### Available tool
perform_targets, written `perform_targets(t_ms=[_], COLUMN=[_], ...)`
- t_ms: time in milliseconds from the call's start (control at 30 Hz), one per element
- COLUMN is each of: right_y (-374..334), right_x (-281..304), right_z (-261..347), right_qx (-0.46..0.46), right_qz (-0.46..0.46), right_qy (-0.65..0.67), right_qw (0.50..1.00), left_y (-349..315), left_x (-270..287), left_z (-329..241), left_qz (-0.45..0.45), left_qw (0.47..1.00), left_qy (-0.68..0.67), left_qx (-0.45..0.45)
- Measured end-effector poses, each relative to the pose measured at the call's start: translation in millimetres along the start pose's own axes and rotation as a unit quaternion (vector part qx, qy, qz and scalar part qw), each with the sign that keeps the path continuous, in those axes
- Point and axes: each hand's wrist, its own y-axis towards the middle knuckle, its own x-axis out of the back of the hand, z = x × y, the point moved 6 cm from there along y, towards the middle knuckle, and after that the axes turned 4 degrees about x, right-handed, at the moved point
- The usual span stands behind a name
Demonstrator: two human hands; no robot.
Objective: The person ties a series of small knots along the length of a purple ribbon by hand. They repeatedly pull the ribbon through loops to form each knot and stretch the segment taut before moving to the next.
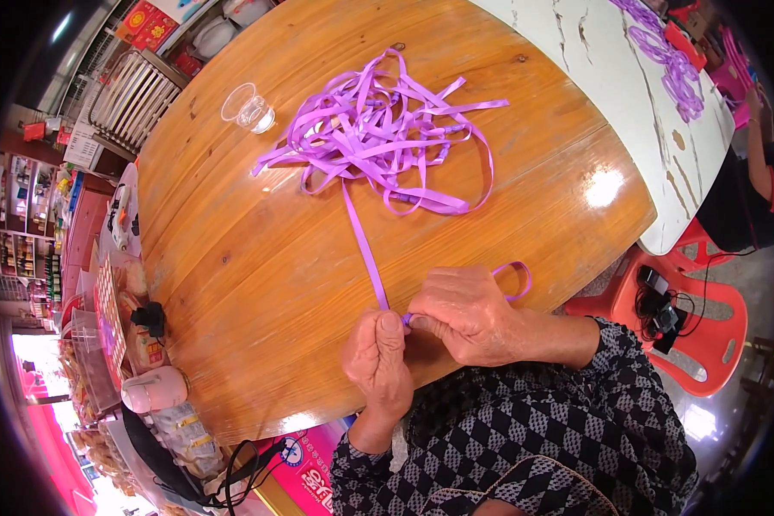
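The left hand [377,357] is closed, its thumb pressing on a purple ribbon [361,236], and the right hand [469,318] is curled just beside it, seemingly gripping the same strip; a small dark purple piece [407,321] shows between them, the contact itself mostly hidden. Working this well probably means pinching close to that piece, keeping the strip flat and pulling gently and evenly. A loop [525,282] curves out beyond the right hand. From the left, the ribbon runs over the wooden table [249,292] to a loose heap [370,142], narrow, flat and lilac, with darker bands here and there.
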Motion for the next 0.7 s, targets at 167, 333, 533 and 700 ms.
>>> perform_targets(t_ms=[167,333,533,700], right_y=[-4.7,-6.4,-9.0,-4.7], right_x=[-4.4,-7.9,-8.0,-4.7], right_z=[7.2,14.7,16.6,1.1], right_qx=[0.035,0.061,0.054,-0.022], right_qz=[-0.035,-0.058,-0.048,0.003], right_qy=[-0.035,-0.076,-0.094,0.040], right_qw=[0.998,0.994,0.993,0.999], left_y=[-4.4,-7.2,-6.1,-4.4], left_x=[-2.1,-4.4,-4.7,3.9], left_z=[-11.5,-13.1,-11.2,-1.2], left_qz=[-0.035,-0.035,-0.026,-0.006], left_qw=[0.984,0.960,0.950,0.998], left_qy=[0.163,0.247,0.272,0.059], left_qx=[-0.067,-0.125,-0.154,-0.037])
